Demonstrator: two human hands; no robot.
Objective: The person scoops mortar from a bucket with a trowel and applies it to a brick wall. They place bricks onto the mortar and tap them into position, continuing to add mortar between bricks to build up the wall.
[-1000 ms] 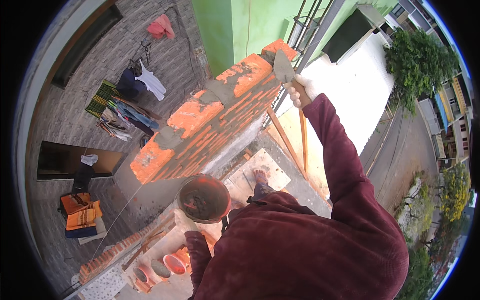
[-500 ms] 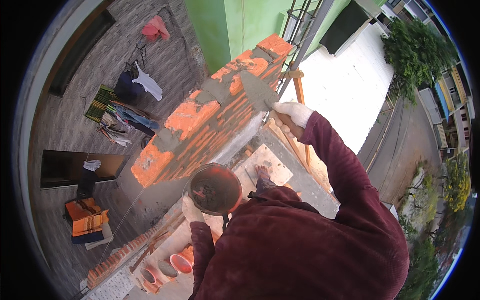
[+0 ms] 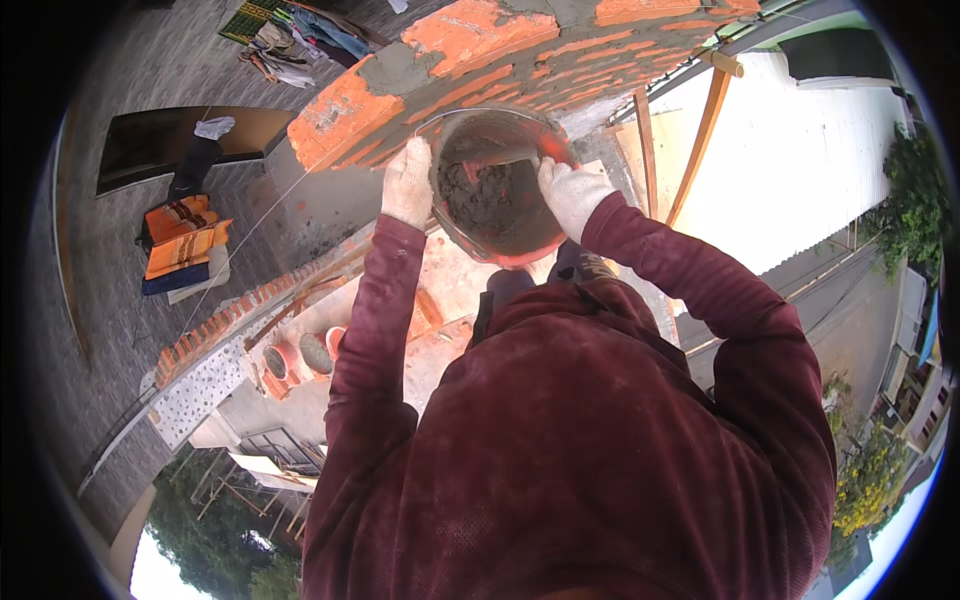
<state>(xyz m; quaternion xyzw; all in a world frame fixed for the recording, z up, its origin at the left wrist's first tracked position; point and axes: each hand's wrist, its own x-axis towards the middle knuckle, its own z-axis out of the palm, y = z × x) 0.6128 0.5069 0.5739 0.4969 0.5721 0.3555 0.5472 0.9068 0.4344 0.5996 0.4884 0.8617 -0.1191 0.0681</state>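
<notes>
My left hand (image 3: 407,180), in a pale work glove, is closed on the left side of a round bucket (image 3: 485,210) of grey mortar. My right hand (image 3: 574,197), also gloved, grips a trowel (image 3: 515,157) whose blade is inside the bucket, partly covered with mortar; its handle is mostly hidden by the fingers. Just beyond the bucket rises a brick wall (image 3: 475,40) of orange bricks with grey mortar on top and in the joints. A thin string (image 3: 280,195) runs from the wall toward the lower left.
Below me is a ledge (image 3: 445,330) with bricks, several buckets (image 3: 278,362) and a low brick row (image 3: 225,325). At left, laundry (image 3: 185,240) hangs over a grey courtyard. Wooden poles (image 3: 710,110) stand by a white roof (image 3: 780,170) at right, with a road (image 3: 840,310) below.
The trowel has come down from the wall into the bucket with my right hand. My left hand and the bucket sit higher in the picture, and the view has swung round.
</notes>
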